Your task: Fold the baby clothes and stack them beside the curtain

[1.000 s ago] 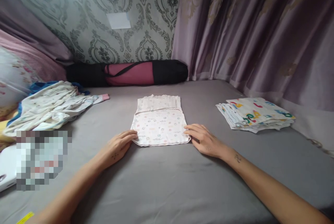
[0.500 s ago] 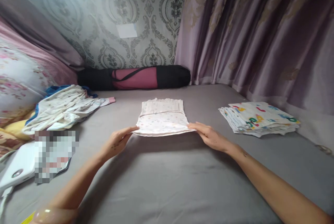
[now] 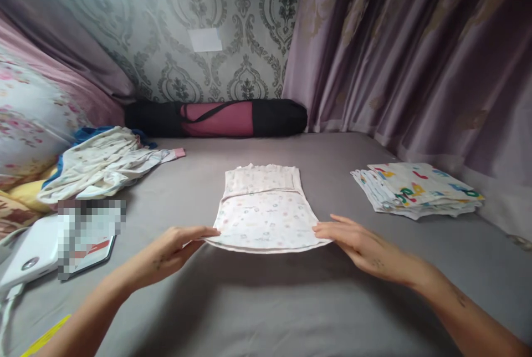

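A small white garment [image 3: 266,218] with a faint pastel print is spread before me, its far part folded over and resting on the grey sheet. Its near edge is lifted off the bed and sags a little in the middle. My left hand [image 3: 174,247] pinches the near left corner between thumb and fingers. At the near right corner, my right hand [image 3: 366,247] is closed on the cloth the same way, with one finger raised; its thumb is hidden.
Folded cloths [image 3: 419,190] lie stacked at the right. To the left are a loose heap of clothes [image 3: 103,160], a white power bank [image 3: 35,251] with a cable, and a phone-like object [image 3: 97,257], partly blurred. A black and maroon bag [image 3: 220,118] lies along the patterned wall.
Both hands have drawn the garment's near edge toward me and moved slightly farther apart. More of the printed cloth shows, and the view has shifted a little.
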The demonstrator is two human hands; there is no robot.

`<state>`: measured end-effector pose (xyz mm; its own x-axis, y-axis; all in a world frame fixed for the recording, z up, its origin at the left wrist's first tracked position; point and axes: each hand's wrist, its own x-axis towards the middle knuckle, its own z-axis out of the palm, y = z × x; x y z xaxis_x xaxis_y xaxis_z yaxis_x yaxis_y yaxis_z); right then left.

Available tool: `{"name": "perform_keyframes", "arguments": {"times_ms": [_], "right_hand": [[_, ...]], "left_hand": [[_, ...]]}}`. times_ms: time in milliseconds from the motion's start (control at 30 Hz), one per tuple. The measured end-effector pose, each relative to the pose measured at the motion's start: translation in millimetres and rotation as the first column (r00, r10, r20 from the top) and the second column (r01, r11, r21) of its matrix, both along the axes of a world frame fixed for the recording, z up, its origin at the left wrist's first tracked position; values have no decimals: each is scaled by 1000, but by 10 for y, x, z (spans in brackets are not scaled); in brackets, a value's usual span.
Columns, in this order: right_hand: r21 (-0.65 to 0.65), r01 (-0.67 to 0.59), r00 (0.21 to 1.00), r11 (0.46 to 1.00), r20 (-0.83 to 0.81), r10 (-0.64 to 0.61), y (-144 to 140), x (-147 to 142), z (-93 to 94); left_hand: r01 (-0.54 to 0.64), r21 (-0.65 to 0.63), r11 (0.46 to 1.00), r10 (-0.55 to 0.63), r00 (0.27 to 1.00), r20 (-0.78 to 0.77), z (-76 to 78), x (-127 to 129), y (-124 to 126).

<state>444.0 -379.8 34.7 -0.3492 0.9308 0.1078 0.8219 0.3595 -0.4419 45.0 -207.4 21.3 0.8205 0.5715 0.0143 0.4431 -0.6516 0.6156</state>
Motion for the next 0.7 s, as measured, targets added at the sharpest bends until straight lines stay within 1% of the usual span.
{"name": "perform_keyframes", "arguments": {"times_ms": [33, 100, 167, 233, 300, 400, 467, 533, 600, 700], "right_hand": [[-9, 10, 1000, 1000, -14, -10, 15, 3, 4], [-28, 50, 998, 998, -49, -51, 105, 16, 0], [-38, 115, 988, 993, -99, -118, 251, 33, -17], [-25, 203, 967, 979, -154, -204, 428, 53, -40], [18, 307, 934, 951, -198, -298, 615, 77, -71], [72, 441, 879, 894, -236, -415, 899, 120, -137], [70, 510, 836, 857, -274, -475, 1086, 147, -199], [29, 572, 781, 819, -322, -534, 1263, 166, -271], [-18, 633, 725, 774, -338, -600, 1424, 163, -340], [-57, 722, 653, 689, -270, -707, 1619, 101, -408]], "left_hand": [[-35, -30, 999, 35, 999, 14, 7, 24, 13], [-129, -79, 989, 135, 987, 90, 3, 119, 82], [-226, -144, 963, 252, 947, 198, -22, 259, 186], [-306, -231, 924, 363, 889, 277, -58, 415, 301], [-379, -300, 875, 466, 826, 317, -95, 561, 408], [-482, -343, 806, 584, 740, 334, -148, 740, 548], [-530, -350, 773, 632, 697, 339, -196, 838, 638], [-574, -333, 748, 663, 666, 342, -266, 924, 737], [-628, -282, 725, 688, 643, 336, -350, 1001, 843], [-717, -158, 678, 728, 627, 277, -459, 1105, 982]]}}
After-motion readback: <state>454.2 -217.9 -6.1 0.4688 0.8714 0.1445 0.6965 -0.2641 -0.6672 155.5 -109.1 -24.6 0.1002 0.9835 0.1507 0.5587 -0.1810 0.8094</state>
